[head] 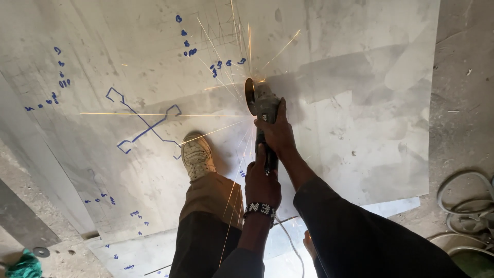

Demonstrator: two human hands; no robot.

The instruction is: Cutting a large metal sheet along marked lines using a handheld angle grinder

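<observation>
My right hand wraps tight around the angle grinder body, left hand fisted on its near handle, probably fully closed. Both arms extended; disc on the metal sheet, centre, sparks flying left.

- Bright, even daylight across the pale metal sheet; no harsh glare.
- Soft broad shadow band toward 2 o'clock.
- Spark streaks blurred into lines toward 9 and 12 o'clock.
- Wide-angle bending at edges; sharp centre.
</observation>
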